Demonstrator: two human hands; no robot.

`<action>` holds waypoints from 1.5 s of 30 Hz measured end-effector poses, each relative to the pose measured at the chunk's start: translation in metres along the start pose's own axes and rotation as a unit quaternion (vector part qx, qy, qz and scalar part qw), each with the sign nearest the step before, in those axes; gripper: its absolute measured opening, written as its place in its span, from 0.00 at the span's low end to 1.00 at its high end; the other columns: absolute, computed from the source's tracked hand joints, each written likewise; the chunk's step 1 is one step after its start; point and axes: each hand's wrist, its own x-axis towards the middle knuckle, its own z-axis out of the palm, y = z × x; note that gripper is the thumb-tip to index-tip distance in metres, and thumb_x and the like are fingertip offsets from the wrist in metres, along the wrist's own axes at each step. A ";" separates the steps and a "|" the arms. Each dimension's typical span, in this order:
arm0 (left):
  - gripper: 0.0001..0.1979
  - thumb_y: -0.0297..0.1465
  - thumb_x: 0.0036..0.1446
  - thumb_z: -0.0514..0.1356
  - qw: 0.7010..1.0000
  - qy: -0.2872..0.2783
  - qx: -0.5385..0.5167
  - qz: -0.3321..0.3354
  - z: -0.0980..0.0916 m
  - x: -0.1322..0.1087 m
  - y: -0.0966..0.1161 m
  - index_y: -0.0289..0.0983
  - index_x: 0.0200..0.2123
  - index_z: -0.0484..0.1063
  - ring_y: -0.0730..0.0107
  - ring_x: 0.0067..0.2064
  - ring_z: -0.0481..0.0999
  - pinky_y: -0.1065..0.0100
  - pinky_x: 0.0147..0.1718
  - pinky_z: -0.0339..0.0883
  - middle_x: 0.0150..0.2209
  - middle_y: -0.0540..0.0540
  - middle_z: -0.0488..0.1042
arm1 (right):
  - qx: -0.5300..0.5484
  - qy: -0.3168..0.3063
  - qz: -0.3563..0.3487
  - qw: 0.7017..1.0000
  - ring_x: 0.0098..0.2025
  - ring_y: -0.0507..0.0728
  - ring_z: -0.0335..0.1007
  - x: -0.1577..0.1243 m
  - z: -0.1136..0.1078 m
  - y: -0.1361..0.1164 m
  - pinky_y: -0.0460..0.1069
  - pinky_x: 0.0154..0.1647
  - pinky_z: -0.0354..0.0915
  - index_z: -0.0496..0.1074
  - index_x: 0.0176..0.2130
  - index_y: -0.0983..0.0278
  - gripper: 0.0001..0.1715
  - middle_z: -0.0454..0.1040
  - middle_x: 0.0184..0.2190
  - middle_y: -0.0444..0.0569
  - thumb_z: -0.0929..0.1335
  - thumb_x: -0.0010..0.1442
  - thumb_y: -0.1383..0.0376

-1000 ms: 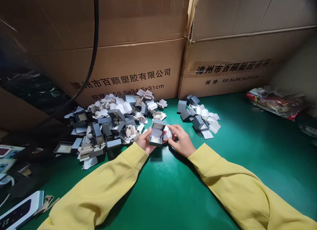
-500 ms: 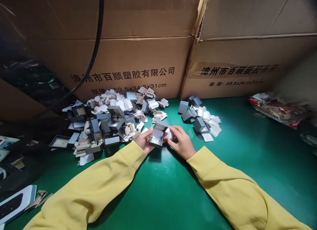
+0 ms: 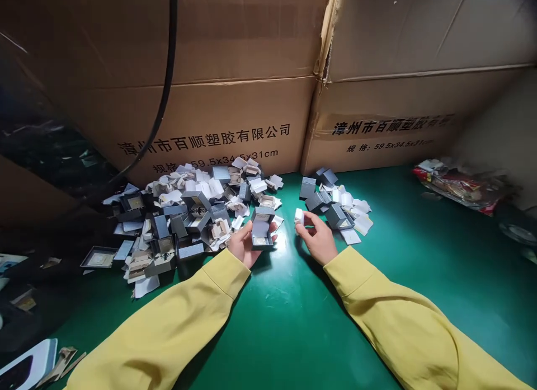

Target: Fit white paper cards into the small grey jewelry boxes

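Note:
My left hand (image 3: 243,245) is closed round a small open grey box (image 3: 261,229), its lid standing up, held just above the green table (image 3: 293,317). My right hand (image 3: 314,238) is a little to the right of it and pinches a small white insert (image 3: 298,216) between thumb and fingers. Both arms wear yellow sleeves. A large heap of grey boxes and white and beige inserts (image 3: 188,211) lies to the left of my hands. A smaller heap of the same (image 3: 335,205) lies just beyond my right hand.
Two big brown cardboard cartons (image 3: 235,99) with printed characters stand along the back of the table. A black cable (image 3: 161,93) hangs across the left carton. Crumpled wrappers (image 3: 461,180) lie at the far right. Flat packaged items (image 3: 25,365) lie at the lower left.
My right hand has drawn away to the right from the open box, taking the white insert with it. My left hand keeps the box in about the same place.

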 end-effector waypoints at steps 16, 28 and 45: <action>0.31 0.31 0.42 0.67 0.980 -0.078 0.177 0.045 -0.004 0.001 -0.007 0.39 0.51 0.63 0.56 0.48 0.70 0.58 0.45 0.65 0.49 0.40 0.69 | 0.137 -0.044 0.047 0.988 0.38 0.56 0.71 0.002 0.005 0.001 0.54 0.41 0.69 0.69 0.48 0.64 0.28 0.74 0.41 0.52 0.68 0.49 0.53; 0.29 0.25 0.36 0.67 0.898 -0.083 0.408 0.140 -0.004 -0.001 -0.006 0.39 0.47 0.69 0.59 0.43 0.71 0.59 0.46 0.62 0.42 0.43 0.71 | 0.100 -0.044 -0.045 0.993 0.47 0.58 0.67 -0.004 -0.001 -0.001 0.54 0.46 0.68 0.67 0.51 0.62 0.28 0.68 0.49 0.52 0.68 0.51 0.57; 0.28 0.30 0.41 0.65 0.805 -0.083 0.549 0.208 -0.005 -0.004 -0.008 0.41 0.49 0.66 0.56 0.46 0.69 0.60 0.48 0.58 0.44 0.44 0.71 | -0.100 -0.188 -0.159 0.964 0.44 0.58 0.67 -0.007 -0.001 -0.008 0.53 0.45 0.64 0.65 0.49 0.61 0.22 0.70 0.44 0.51 0.65 0.56 0.57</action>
